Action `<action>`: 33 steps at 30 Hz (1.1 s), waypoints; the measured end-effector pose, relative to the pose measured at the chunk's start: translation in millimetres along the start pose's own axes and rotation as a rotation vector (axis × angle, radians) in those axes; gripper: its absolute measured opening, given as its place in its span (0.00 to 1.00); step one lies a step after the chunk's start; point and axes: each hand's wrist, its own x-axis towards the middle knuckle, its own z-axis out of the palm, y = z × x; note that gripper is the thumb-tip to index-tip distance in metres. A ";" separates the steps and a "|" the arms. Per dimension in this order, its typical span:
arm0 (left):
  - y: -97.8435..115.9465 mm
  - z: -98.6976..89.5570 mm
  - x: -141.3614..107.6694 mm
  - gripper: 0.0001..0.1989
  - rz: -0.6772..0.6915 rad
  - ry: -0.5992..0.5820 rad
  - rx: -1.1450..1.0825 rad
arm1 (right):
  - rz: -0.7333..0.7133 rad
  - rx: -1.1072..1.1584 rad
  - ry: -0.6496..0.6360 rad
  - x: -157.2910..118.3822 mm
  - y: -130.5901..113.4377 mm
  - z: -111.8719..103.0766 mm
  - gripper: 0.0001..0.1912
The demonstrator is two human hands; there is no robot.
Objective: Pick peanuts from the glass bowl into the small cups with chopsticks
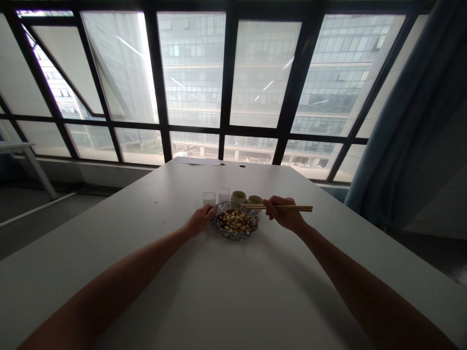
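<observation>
A clear glass bowl (235,237) with a wavy rim stands on the white table, filled with nuts (235,222) that look like pistachios. My left hand (199,219) grips the bowl's left rim, thumb on top. In my right hand (284,213) is a pair of wooden chopsticks (301,208), held nearly level with the tips pointing left over the bowl's far side. Whether anything is between the tips is too small to tell. Just behind the bowl stand two clear cups (209,196) on the left and two greenish cups (239,195) on the right.
The long white table (233,291) stretches toward the tall windows. Papers (200,161) lie at its far edge, near dark round holes (242,166) in the top. A blue curtain (394,146) hangs on the right; another white table (36,165) stands at the left.
</observation>
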 end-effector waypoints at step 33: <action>-0.4 0.2 -0.3 0.22 0.009 -0.003 0.006 | 0.184 -0.025 0.352 4.7 30.5 -16.0 0.30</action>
